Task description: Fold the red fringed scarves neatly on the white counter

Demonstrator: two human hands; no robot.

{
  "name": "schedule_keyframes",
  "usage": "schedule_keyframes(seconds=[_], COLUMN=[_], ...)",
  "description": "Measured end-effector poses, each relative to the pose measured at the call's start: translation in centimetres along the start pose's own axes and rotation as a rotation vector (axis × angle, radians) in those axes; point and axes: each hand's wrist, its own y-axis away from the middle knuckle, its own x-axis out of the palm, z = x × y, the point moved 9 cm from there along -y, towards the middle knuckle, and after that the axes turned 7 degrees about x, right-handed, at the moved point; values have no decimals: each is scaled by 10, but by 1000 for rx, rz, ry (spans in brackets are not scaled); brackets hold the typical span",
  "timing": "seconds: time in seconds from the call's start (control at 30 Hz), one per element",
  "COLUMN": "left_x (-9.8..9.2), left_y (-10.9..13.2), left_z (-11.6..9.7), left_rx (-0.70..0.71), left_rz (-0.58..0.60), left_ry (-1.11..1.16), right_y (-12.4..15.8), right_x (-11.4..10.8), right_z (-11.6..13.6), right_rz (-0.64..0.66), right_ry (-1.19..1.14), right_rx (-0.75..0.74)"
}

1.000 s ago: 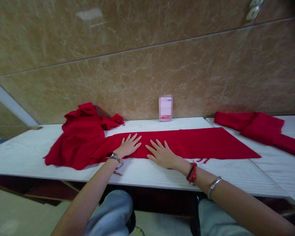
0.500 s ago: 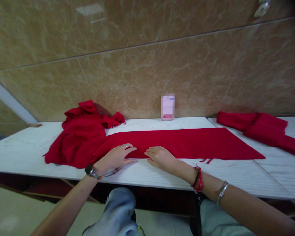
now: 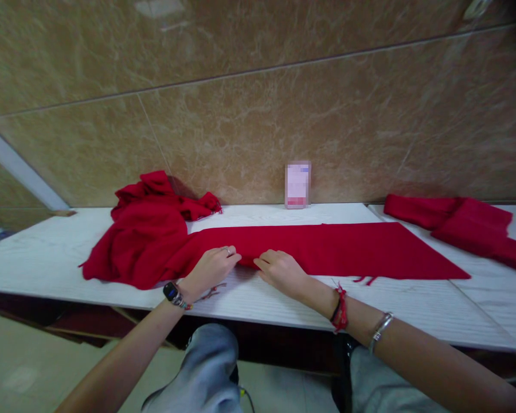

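Note:
A long red cloth [image 3: 348, 249] lies across the front of the white table. Its right part is flat and ends in a slanting point, with loose threads at the front edge. The left part is bunched in a crumpled heap [image 3: 144, 241]. My left hand [image 3: 212, 267] is closed in a pinch on the cloth's front edge, near the middle. Just to its right, my right hand [image 3: 279, 269] pinches the same edge. Between them the edge is slightly raised off the tabletop. The fingertips are partly hidden behind my hands.
A second red cloth, loosely folded [image 3: 468, 223], lies at the right of the white table [image 3: 258, 307]. Against the brown marbled wall [image 3: 241, 132] stands a small pinkish card or box [image 3: 297, 184], its face blurred. Dark open shelving sits below the tabletop.
Both hands have closed from loosely spread fingers into pinches on the cloth's front edge, which has lifted a little between them. The view has shifted slightly.

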Motion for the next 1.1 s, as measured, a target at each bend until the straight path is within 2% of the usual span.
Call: schedule_keyframes(seconds=[0.13, 0.27, 0.47, 0.63, 0.73, 0.9, 1.0, 1.1], left_x=[-2, 2, 5, 5, 9, 15, 20, 28], left_y=[0, -1, 2, 7, 11, 13, 15, 19], left_z=[3, -8, -16, -22, -26, -31, -29, -22], left_rx=[-30, 84, 130, 58, 18, 51, 34, -60], left_rz=[-44, -23, 80, 96, 75, 46, 87, 160], left_ry=[1, 33, 111, 109, 126, 143, 166, 179], right_y=[-1, 3, 9, 8, 1, -13, -20, -27], right_x=[-4, -9, -3, -5, -4, 1, -2, -7], right_z=[-4, 0, 3, 0, -3, -9, -11, -2], right_rz=[-46, -75, -5, 78, 158, 258, 285, 289], right_ry=[35, -13, -109, -159, -188, -140, -130, -212], right_rx=[8, -69, -133, -142, -116, -54, -24, -88])
